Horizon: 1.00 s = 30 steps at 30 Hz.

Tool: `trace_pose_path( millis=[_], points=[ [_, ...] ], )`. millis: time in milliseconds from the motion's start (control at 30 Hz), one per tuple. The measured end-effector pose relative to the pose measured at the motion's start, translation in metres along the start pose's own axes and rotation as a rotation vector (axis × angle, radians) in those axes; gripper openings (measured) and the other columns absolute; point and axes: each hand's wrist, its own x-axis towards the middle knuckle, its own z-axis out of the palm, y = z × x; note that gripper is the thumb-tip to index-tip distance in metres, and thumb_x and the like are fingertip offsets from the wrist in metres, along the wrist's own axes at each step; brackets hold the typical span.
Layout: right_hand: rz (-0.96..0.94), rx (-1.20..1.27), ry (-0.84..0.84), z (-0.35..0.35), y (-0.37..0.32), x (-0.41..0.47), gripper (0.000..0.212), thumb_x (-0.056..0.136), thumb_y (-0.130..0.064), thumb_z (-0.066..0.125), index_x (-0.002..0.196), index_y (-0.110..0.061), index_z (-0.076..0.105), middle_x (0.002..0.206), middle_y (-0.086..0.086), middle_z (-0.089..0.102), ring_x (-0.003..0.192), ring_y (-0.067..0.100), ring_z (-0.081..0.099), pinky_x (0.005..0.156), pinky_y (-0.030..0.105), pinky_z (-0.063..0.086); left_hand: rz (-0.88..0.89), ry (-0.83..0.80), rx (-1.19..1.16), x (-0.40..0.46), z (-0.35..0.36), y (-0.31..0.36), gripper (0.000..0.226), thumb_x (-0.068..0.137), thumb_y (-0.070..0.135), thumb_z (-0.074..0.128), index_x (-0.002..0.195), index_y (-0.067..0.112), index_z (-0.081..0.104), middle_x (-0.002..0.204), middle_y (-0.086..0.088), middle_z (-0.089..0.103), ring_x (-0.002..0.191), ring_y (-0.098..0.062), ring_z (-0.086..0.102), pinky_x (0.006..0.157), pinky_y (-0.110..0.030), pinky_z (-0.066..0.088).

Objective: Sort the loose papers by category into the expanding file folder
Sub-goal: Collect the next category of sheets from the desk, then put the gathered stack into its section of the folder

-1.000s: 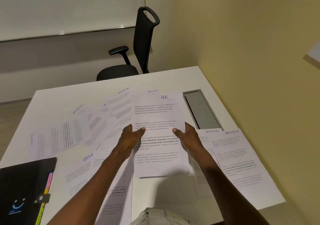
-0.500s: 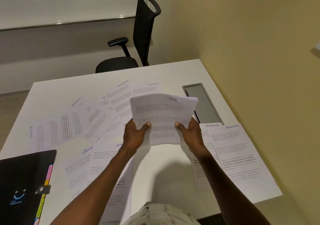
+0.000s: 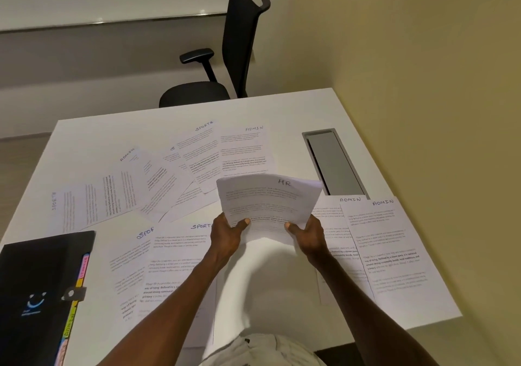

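Note:
A small stack of white sheets headed HR (image 3: 267, 202) is held up above the table, tilted toward me. My left hand (image 3: 227, 236) grips its lower left edge and my right hand (image 3: 308, 237) grips its lower right edge. Loose printed papers lie around: two headed ADMIN (image 3: 386, 252) at the right, one ADMIN sheet (image 3: 245, 148) at the back, SPORTS sheets (image 3: 174, 261) near my left arm, and more fanned out at the left (image 3: 112, 193). The black expanding file folder (image 3: 36, 295), with coloured side tabs, lies shut at the near left.
The white table (image 3: 284, 109) stands against a yellow wall on the right. A grey cable hatch (image 3: 334, 162) is set into its right rear. A black office chair (image 3: 225, 63) stands behind the far edge. A bare patch of table lies under my hands.
The HR sheets, lying flat on the table a second ago, were lifted by both hands and now tilt up toward me. The view has shifted slightly.

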Motion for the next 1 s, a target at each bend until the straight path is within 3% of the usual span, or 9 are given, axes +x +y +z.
trace_pose_path(
  millis=[200,300,400,500,633,700,767,867,1000],
  points=[
    [-0.022,-0.073,-0.106,-0.008,-0.029,0.007,0.039,0.091,-0.013,0.065,0.129,-0.014,0.056,0.116,-0.004,0.065,0.101,0.012,0.063,0.068,0.007,0.047,0.026,-0.116,0.033,0.006,-0.026,0.012,0.034,0.087,0.016,0.075,0.119,0.010,0.065,0.096,-0.006,0.075,0.083,-0.025,0.072,0.081,-0.039,0.059],
    [-0.086,-0.131,-0.154,-0.002,-0.054,0.006,0.041,0.090,-0.021,0.068,0.128,-0.018,0.056,0.114,-0.009,0.064,0.099,0.007,0.060,0.067,0.002,0.043,0.028,-0.215,-0.005,0.006,-0.051,0.024,0.032,0.088,0.013,0.073,0.119,0.008,0.065,0.073,0.003,0.072,0.050,-0.009,0.058,0.058,-0.028,0.052],
    [-0.150,-0.152,-0.184,0.013,-0.076,0.000,0.042,0.087,-0.026,0.072,0.126,-0.024,0.054,0.108,-0.017,0.061,0.093,-0.005,0.059,0.067,-0.002,0.042,0.008,-0.237,-0.085,0.002,-0.077,0.032,0.037,0.086,0.009,0.074,0.122,0.012,0.064,0.100,0.000,0.074,0.072,-0.009,0.066,0.063,-0.019,0.052],
    [-0.209,-0.180,-0.191,0.038,-0.089,-0.007,0.046,0.087,-0.024,0.072,0.130,-0.020,0.054,0.114,-0.013,0.062,0.100,0.003,0.060,0.071,-0.003,0.041,-0.010,-0.217,-0.140,-0.004,-0.106,0.034,0.040,0.086,0.004,0.073,0.123,0.013,0.062,0.109,0.000,0.071,0.081,-0.006,0.067,0.067,-0.015,0.053],
    [-0.211,-0.185,-0.220,0.082,-0.102,-0.025,0.043,0.088,-0.019,0.070,0.129,-0.020,0.055,0.112,-0.013,0.062,0.093,0.001,0.059,0.067,-0.002,0.042,-0.023,-0.223,-0.195,-0.014,-0.158,0.021,0.043,0.081,0.012,0.080,0.121,0.015,0.067,0.115,-0.006,0.073,0.100,-0.024,0.066,0.089,-0.036,0.053],
    [-0.186,-0.186,-0.246,0.106,-0.105,-0.036,0.040,0.088,-0.020,0.070,0.126,-0.024,0.056,0.110,-0.015,0.064,0.091,-0.007,0.059,0.069,0.003,0.042,-0.032,-0.216,-0.225,-0.019,-0.185,0.011,0.036,0.085,0.014,0.077,0.120,0.016,0.068,0.112,-0.002,0.073,0.088,-0.011,0.069,0.078,-0.023,0.053],
    [-0.147,-0.166,-0.264,0.130,-0.102,-0.048,0.038,0.088,-0.021,0.070,0.125,-0.025,0.058,0.110,-0.015,0.067,0.094,-0.010,0.059,0.072,0.010,0.043,-0.065,-0.165,-0.271,-0.025,-0.215,0.001,0.028,0.092,0.021,0.070,0.119,0.014,0.068,0.106,0.002,0.074,0.075,-0.001,0.069,0.063,-0.015,0.051],
    [-0.086,-0.127,-0.225,0.160,-0.095,-0.067,0.035,0.088,-0.022,0.071,0.121,-0.023,0.060,0.103,-0.019,0.067,0.092,-0.009,0.060,0.070,0.013,0.044,-0.149,-0.006,-0.381,-0.029,-0.271,-0.025,0.022,0.097,0.026,0.063,0.114,0.014,0.067,0.106,-0.003,0.074,0.087,-0.016,0.071,0.079,-0.029,0.058],
    [-0.014,-0.098,-0.144,0.190,-0.088,-0.093,0.030,0.089,-0.018,0.070,0.117,-0.025,0.061,0.098,-0.014,0.067,0.086,-0.006,0.060,0.063,0.012,0.042,-0.200,0.436,-0.266,-0.034,-0.356,-0.084,0.012,0.092,0.006,0.061,0.090,0.015,0.068,0.088,-0.010,0.068,0.066,-0.016,0.059,0.053,-0.022,0.051]
  ],
)
